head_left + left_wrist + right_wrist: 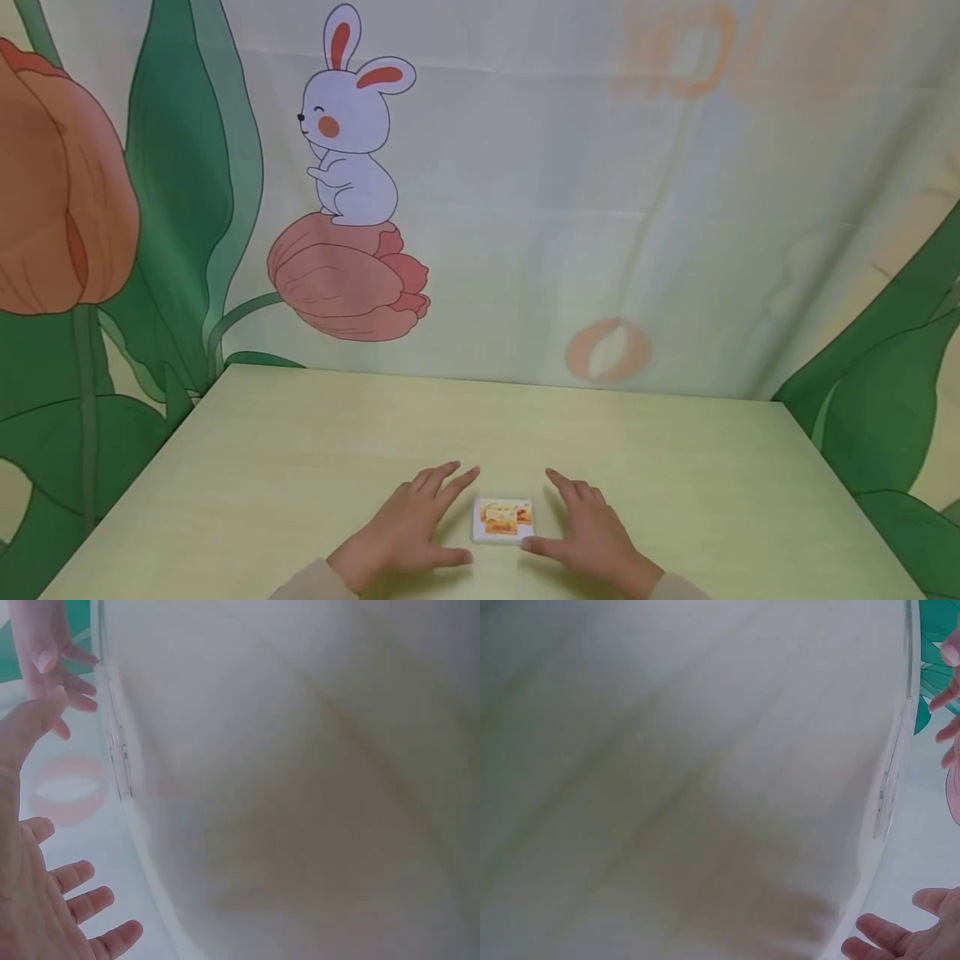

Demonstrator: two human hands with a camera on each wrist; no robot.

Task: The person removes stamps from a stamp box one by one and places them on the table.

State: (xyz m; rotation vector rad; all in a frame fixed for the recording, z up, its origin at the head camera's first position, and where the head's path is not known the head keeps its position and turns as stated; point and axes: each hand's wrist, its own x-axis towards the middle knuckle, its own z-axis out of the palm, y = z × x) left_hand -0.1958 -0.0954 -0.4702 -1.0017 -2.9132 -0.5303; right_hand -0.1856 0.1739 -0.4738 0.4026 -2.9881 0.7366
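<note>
A small flat clear case (503,538) lies on the table, with orange and yellow printed pieces (501,521) showing on or through its top. To its left, my left hand (412,521) is spread with thumb and fingers apart, holding nothing. On the other side my right hand (592,529) is likewise spread, its thumb tip close to the case's lower right corner; whether it touches cannot be told. In the left wrist view the case (118,742) appears edge-on as a thin transparent slab. The right wrist view also catches the case (891,780) from the side.
The pale yellow-green table (480,433) carries the case near its front. Behind it hangs a printed cloth (510,208) with a rabbit (348,150), tulips and green leaves. More leaf print (885,400) borders the right side.
</note>
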